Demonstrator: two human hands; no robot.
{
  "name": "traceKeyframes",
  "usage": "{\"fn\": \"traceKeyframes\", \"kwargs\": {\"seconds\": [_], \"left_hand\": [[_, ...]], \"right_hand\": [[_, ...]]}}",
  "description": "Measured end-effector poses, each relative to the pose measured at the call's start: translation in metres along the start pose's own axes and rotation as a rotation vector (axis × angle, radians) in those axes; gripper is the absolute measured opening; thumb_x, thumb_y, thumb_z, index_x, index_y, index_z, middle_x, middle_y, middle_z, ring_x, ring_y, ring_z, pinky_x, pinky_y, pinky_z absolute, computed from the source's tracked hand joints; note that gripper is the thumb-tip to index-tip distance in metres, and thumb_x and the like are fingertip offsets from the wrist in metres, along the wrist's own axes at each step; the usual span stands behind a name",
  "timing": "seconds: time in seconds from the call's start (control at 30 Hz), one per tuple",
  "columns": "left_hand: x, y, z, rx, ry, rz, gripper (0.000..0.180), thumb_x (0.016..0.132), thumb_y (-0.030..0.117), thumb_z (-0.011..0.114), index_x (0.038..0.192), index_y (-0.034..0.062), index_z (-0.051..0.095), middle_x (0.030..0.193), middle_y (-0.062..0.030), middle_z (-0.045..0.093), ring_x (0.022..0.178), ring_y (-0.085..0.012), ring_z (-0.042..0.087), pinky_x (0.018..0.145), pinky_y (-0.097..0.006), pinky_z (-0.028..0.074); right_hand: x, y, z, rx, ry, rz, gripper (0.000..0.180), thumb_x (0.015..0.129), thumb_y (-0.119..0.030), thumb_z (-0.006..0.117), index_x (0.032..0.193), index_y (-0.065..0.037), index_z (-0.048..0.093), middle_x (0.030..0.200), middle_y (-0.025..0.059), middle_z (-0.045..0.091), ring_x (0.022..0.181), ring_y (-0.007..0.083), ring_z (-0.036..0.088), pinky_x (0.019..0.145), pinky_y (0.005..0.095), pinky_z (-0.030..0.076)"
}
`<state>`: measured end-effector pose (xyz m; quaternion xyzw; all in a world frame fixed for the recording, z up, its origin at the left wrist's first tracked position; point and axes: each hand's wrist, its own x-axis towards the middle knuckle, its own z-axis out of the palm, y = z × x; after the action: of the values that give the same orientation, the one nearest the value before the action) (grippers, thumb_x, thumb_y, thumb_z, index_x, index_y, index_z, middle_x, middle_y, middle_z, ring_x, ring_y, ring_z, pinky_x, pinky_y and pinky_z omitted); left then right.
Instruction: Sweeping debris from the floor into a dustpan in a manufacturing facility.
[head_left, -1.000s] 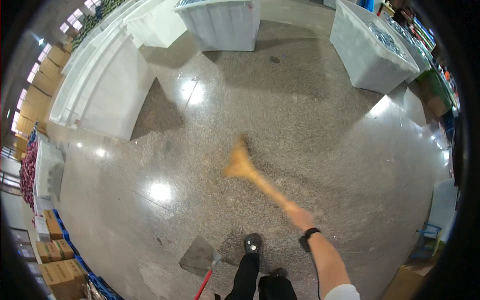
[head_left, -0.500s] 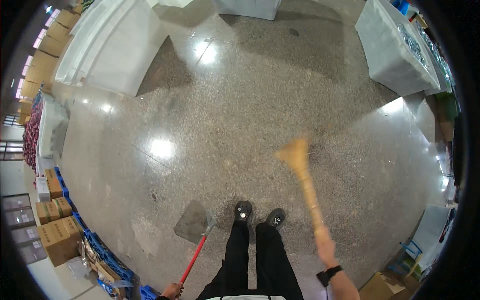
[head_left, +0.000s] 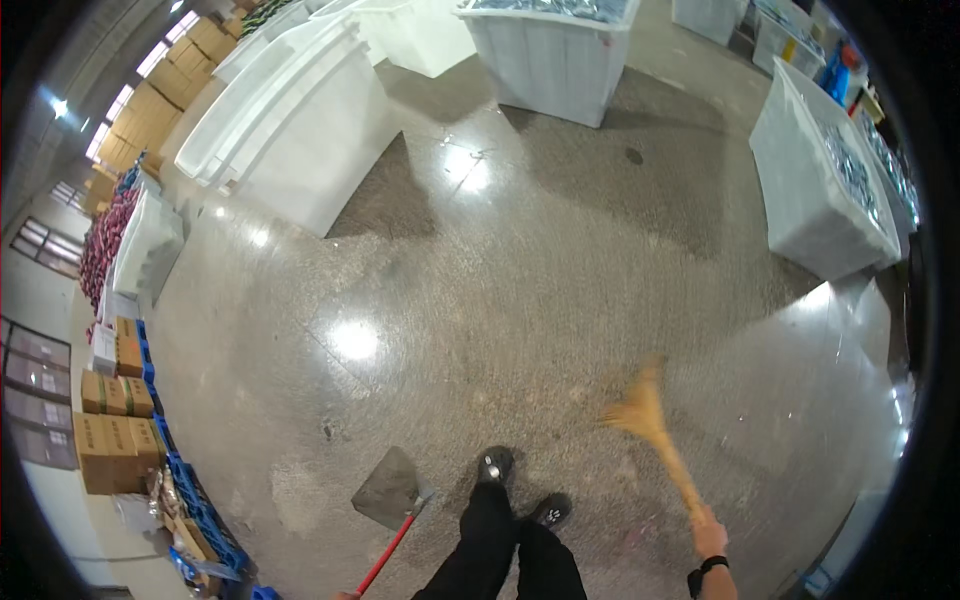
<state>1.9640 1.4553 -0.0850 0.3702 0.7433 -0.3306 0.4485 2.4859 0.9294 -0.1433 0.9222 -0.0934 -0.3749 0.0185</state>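
My right hand [head_left: 709, 535] is wrapped round the handle of a straw broom [head_left: 650, 415] in front of me on the right. Its bristles fan out over the speckled floor and look slightly blurred; whether they touch it I cannot tell. At the lower edge only a sliver of my left hand [head_left: 346, 596] shows, at the top of a long red handle. That handle belongs to a grey dustpan [head_left: 388, 490], which rests on the floor left of my feet. No sweepings can be made out in it.
Large white bins [head_left: 300, 130] stand at the far left. Another bin [head_left: 550, 70] and a bin at right [head_left: 815, 190] hold shiny packets. Cardboard boxes [head_left: 115, 450] and blue pallets [head_left: 195, 500] line the left side. My black shoes [head_left: 495, 465] are near the dustpan.
The view has tilted up, bringing more of the far bins into sight. The broom has shifted right and nearer to me. My feet have stepped, and my left hand has nearly left the picture.
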Motion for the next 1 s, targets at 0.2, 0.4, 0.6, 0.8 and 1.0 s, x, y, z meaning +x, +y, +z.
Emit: {"fn": "traceKeyframes", "kwargs": {"seconds": [0.2,0.4,0.6,0.8,1.0], "left_hand": [[0.018,0.039,-0.005,-0.178,-0.078,-0.041,0.024,0.084,0.036,0.050,0.075,0.0146,0.055,0.058,0.0004,0.046,0.049,-0.0141,0.037,0.045,-0.032,0.032],[0.051,0.220,-0.023,-0.118,0.017,-0.065,0.032,0.087,0.039,0.041,0.065,0.0175,0.050,0.052,0.0017,0.038,0.047,-0.0154,0.030,0.044,-0.034,0.029],[-0.068,0.449,-0.081,-0.213,-0.247,-0.327,0.036,0.088,0.043,0.039,0.067,0.0172,0.052,0.051,0.0034,0.037,0.047,-0.0133,0.034,0.044,-0.033,0.031],[-0.037,0.475,-0.103,-0.271,-0.309,0.102,0.037,0.088,0.046,0.041,0.069,0.0164,0.053,0.052,0.0031,0.039,0.048,-0.0118,0.038,0.044,-0.030,0.033],[-0.070,0.574,-0.118,-0.192,-0.181,0.211,0.041,0.088,0.049,0.043,0.080,0.0110,0.056,0.059,0.0006,0.049,0.051,-0.0100,0.044,0.046,-0.027,0.037]], "right_hand": [[0.097,-0.067,-0.042,0.448,0.396,-0.112,0.043,0.083,-0.028,0.055,0.123,-0.016,0.044,0.089,0.0171,0.062,0.080,0.0335,0.061,0.068,0.0421,0.047],[0.064,-0.319,-0.082,0.121,0.081,-0.455,0.047,0.085,-0.037,0.049,0.126,-0.016,0.040,0.098,0.0107,0.060,0.086,0.0285,0.060,0.074,0.0394,0.046],[0.076,-0.698,-0.088,-0.251,-0.264,-0.971,0.042,0.086,-0.042,0.044,0.127,-0.032,0.039,0.076,0.0127,0.064,0.068,0.0313,0.062,0.055,0.0429,0.048],[0.148,-0.960,-0.033,-0.291,-0.009,-1.258,0.033,0.087,-0.037,0.043,0.120,-0.032,0.046,0.068,0.0105,0.063,0.061,0.0315,0.062,0.052,0.0420,0.047],[0.225,-0.987,-0.196,-0.054,-0.150,-0.791,0.039,0.086,-0.042,0.042,0.124,-0.030,0.042,0.088,0.0176,0.063,0.081,0.0375,0.061,0.067,0.0470,0.047]]}}
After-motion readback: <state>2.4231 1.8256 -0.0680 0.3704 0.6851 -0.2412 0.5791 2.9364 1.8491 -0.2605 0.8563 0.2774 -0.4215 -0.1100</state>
